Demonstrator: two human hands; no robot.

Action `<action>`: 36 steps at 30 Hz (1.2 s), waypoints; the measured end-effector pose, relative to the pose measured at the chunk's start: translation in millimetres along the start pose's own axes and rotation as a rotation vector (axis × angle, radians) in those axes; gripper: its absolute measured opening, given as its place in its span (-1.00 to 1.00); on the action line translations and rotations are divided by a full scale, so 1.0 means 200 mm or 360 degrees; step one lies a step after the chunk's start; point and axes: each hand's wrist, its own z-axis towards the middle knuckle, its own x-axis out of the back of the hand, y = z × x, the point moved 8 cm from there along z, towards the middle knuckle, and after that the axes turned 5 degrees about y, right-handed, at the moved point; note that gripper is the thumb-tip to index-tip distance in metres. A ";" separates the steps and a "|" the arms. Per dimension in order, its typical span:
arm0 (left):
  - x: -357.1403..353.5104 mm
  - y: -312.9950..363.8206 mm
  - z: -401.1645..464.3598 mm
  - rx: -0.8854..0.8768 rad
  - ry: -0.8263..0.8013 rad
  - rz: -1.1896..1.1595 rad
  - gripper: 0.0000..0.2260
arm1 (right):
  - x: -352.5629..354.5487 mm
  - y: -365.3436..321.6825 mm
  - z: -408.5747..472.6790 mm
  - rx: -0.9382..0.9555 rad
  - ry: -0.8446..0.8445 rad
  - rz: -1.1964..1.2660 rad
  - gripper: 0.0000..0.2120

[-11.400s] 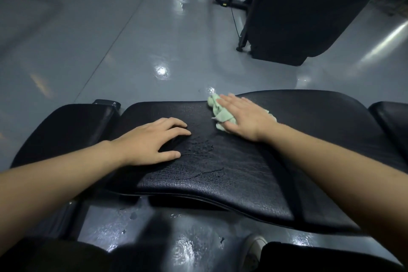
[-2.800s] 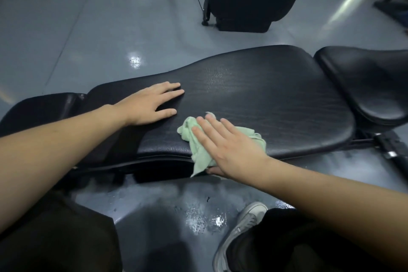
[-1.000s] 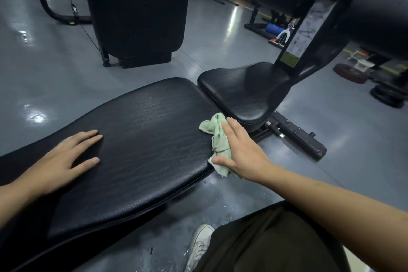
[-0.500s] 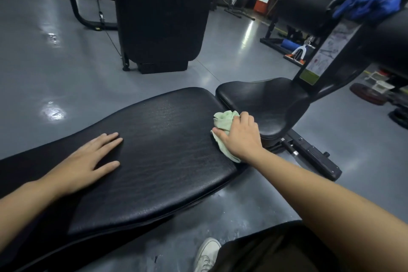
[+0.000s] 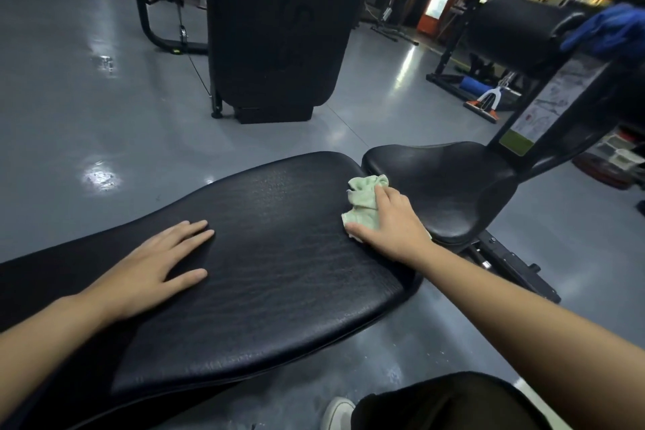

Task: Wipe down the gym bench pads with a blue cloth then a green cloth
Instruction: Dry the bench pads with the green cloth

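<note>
The long black back pad [image 5: 272,255] of the gym bench runs from lower left to the middle. Its black seat pad [image 5: 453,192] lies just to the right. My right hand [image 5: 391,220] presses a crumpled green cloth [image 5: 364,199] onto the right end of the back pad, next to the gap before the seat pad, with fingers curled over the cloth. My left hand [image 5: 153,269] lies flat on the back pad with straight fingers. A blue cloth [image 5: 607,28] is draped over a roller pad [image 5: 516,31] at the upper right.
A tall black machine housing [image 5: 279,28] stands on the grey floor [image 5: 87,98] behind the bench. The bench's upright post [image 5: 544,108] with a label rises at the right. My knee and a white shoe [image 5: 336,412] are below. More gym gear fills the far right.
My right hand has slid the green cloth a little farther along the right end of the back pad, toward its far edge. The left hand has stayed flat on the pad.
</note>
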 end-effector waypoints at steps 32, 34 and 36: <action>0.07 -0.13 0.03 0.0039 0.0149 0.0159 -0.41 | -0.30 -0.29 0.88 0.0208 -0.0367 -0.0365 -0.29; 0.08 -0.15 0.01 0.0043 0.0151 0.0161 -0.41 | -0.32 -0.32 0.90 0.0246 -0.0388 -0.0407 -0.31; 0.08 -0.17 0.00 0.0052 0.0155 0.0164 -0.41 | -0.35 -0.37 0.92 0.0296 -0.0395 -0.0452 -0.34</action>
